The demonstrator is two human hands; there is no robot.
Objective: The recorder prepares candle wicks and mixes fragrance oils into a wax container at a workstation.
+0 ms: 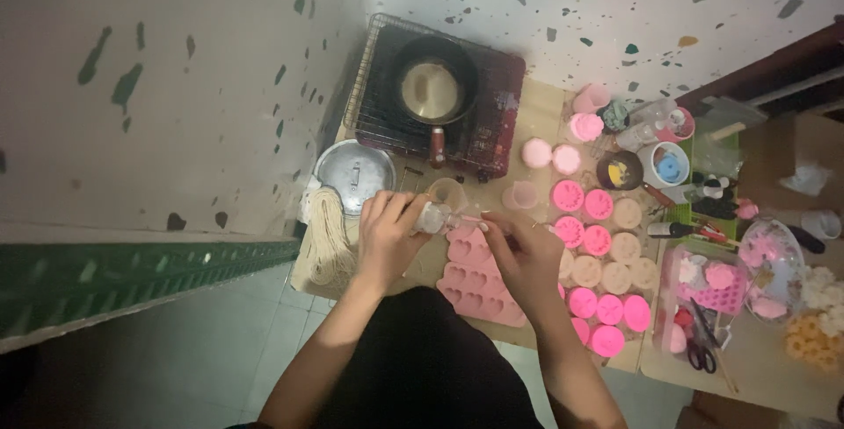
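A left hand [387,234] grips a small clear bottle [432,216] while the right hand [519,249] pinches a thin stick at its mouth — both above a pink silicone heart-cavity mould [470,275]. A slip could spill the contents — the bottle lies tilted.

The left hand [389,234] wraps most of a small clear bottle [432,216], so its lower part is hidden. What the right hand [521,251] pinches at the bottle's tip is too small to tell. The pink heart mould [473,278] beneath the right hand is partly covered. Both forearms run off the bottom edge.
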